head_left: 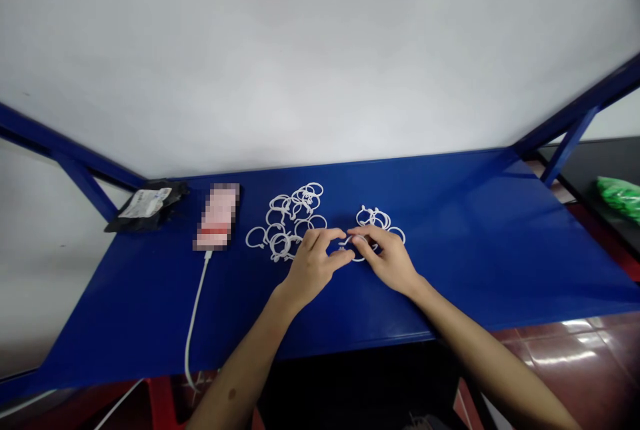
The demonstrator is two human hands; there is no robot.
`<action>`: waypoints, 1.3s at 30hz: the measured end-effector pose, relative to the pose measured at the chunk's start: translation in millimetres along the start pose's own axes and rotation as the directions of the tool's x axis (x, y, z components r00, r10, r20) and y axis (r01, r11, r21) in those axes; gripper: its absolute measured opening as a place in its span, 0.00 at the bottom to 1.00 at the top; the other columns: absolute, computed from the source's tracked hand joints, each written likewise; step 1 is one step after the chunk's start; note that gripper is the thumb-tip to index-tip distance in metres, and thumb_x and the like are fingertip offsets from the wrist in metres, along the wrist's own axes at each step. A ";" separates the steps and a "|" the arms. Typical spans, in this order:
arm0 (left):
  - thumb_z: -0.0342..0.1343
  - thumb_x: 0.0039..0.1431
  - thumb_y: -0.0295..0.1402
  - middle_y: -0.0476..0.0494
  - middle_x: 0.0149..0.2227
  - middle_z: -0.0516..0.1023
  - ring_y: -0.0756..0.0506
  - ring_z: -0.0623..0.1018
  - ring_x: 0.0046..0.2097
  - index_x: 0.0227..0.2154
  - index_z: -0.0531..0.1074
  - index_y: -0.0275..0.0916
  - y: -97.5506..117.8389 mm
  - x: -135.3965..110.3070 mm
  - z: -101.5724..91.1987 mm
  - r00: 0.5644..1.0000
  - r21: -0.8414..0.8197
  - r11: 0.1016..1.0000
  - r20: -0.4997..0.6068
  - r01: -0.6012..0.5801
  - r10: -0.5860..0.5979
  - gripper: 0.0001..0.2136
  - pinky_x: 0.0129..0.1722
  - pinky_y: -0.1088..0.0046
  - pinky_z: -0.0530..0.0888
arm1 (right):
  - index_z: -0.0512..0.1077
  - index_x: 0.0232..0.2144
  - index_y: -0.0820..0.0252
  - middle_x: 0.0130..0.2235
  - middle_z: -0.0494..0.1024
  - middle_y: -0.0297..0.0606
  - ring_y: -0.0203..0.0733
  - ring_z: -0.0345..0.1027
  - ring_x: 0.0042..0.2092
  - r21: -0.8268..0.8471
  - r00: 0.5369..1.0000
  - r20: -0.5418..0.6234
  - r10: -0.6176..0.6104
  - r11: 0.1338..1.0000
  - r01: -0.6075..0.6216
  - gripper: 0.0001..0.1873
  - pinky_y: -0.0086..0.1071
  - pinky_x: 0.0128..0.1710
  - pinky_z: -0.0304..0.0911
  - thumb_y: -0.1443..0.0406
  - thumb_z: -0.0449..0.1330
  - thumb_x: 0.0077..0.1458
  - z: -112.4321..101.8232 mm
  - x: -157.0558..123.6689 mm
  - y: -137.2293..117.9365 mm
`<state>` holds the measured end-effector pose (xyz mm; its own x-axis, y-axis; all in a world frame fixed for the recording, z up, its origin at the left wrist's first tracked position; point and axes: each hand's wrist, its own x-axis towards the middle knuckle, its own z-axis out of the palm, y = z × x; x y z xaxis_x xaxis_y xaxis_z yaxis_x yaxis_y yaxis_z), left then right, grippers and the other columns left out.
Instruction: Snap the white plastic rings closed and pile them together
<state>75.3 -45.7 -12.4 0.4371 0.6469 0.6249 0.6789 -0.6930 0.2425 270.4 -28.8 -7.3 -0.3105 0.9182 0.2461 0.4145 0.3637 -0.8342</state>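
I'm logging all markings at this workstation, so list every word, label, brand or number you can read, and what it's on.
No text can be read.
White label on the black plastic package: print too small and blurred.
Phone screen: pixelated, unreadable.
Green plastic bag: no legible lettering.
White rings: no lettering can be made out.

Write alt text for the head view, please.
The right hand pinches a white ring over a blue table, the left hand open beside it. More white rings lie in two clusters; a phone and black package lie left.
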 end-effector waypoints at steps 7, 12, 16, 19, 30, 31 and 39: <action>0.60 0.63 0.33 0.44 0.44 0.72 0.45 0.72 0.46 0.45 0.73 0.45 -2.5 3.6 -1.9 0.980 -0.192 0.971 -0.113 0.141 -0.165 0.09 0.44 0.67 0.74 | 0.75 0.43 0.55 0.26 0.74 0.30 0.34 0.68 0.28 0.232 0.993 0.011 0.114 0.966 -0.114 0.09 0.29 0.29 0.64 0.59 0.60 0.63 0.4 -0.5 1.7; 0.62 0.61 0.41 0.46 0.40 0.76 0.46 0.76 0.41 0.47 0.71 0.43 -8.7 4.7 -3.3 0.905 -0.413 0.812 0.084 0.413 -0.418 0.14 0.39 0.68 0.74 | 0.75 0.42 0.54 0.27 0.75 0.30 0.32 0.68 0.26 0.346 0.991 0.039 0.125 0.929 -0.131 0.09 0.28 0.27 0.64 0.58 0.59 0.64 3.1 -3.7 -2.9; 0.64 0.59 0.40 0.47 0.38 0.78 0.46 0.77 0.40 0.43 0.73 0.43 -11.8 3.2 -2.9 0.846 -0.489 0.701 0.174 0.519 -0.504 0.12 0.40 0.68 0.73 | 0.75 0.42 0.54 0.28 0.75 0.30 0.31 0.68 0.26 0.379 0.990 0.080 0.112 0.915 -0.135 0.08 0.27 0.26 0.65 0.59 0.60 0.64 6.3 -7.3 -2.8; 0.65 0.58 0.37 0.48 0.36 0.78 0.46 0.77 0.40 0.41 0.74 0.43 -11.4 3.1 -4.5 0.840 -0.470 0.707 0.173 0.529 -0.514 0.10 0.41 0.67 0.73 | 0.75 0.42 0.55 0.28 0.74 0.30 0.31 0.68 0.25 0.384 0.992 0.110 0.056 0.918 -0.095 0.07 0.26 0.24 0.64 0.60 0.60 0.64 6.4 -9.5 -0.2; 0.67 0.55 0.39 0.47 0.37 0.78 0.42 0.75 0.43 0.47 0.71 0.42 -22.3 3.1 -4.8 0.888 -0.209 0.864 0.051 0.457 -0.457 0.18 0.47 0.61 0.72 | 0.74 0.43 0.56 0.38 0.80 0.37 0.37 0.75 0.36 0.043 0.980 -0.020 -0.197 0.979 0.197 0.07 0.31 0.37 0.71 0.66 0.56 0.66 7.7 -7.1 0.6; 0.68 0.54 0.41 0.46 0.38 0.78 0.41 0.74 0.44 0.49 0.69 0.42 -25.8 2.3 -5.3 0.889 -0.131 0.881 0.021 0.455 -0.457 0.22 0.48 0.59 0.71 | 0.74 0.43 0.56 0.40 0.80 0.38 0.39 0.75 0.40 -0.022 0.974 -0.060 -0.220 0.976 0.219 0.08 0.33 0.40 0.71 0.67 0.56 0.66 6.4 -5.3 1.2; 0.64 0.57 0.43 0.40 0.40 0.77 0.34 0.72 0.47 0.48 0.71 0.40 -41.2 -9.4 -10.2 0.854 0.242 0.853 0.140 0.462 -0.502 0.19 0.46 0.54 0.67 | 0.74 0.51 0.54 0.41 0.75 0.42 0.41 0.72 0.39 -0.318 0.952 -0.260 -0.162 0.945 0.074 0.14 0.37 0.39 0.71 0.65 0.53 0.67 -19.0 8.9 22.4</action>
<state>37.2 -26.5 -20.7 0.1152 0.9445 0.3076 0.9240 -0.2156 0.3159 293.2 -9.4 -14.4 -0.1400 0.8558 0.4980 0.6408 0.4617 -0.6134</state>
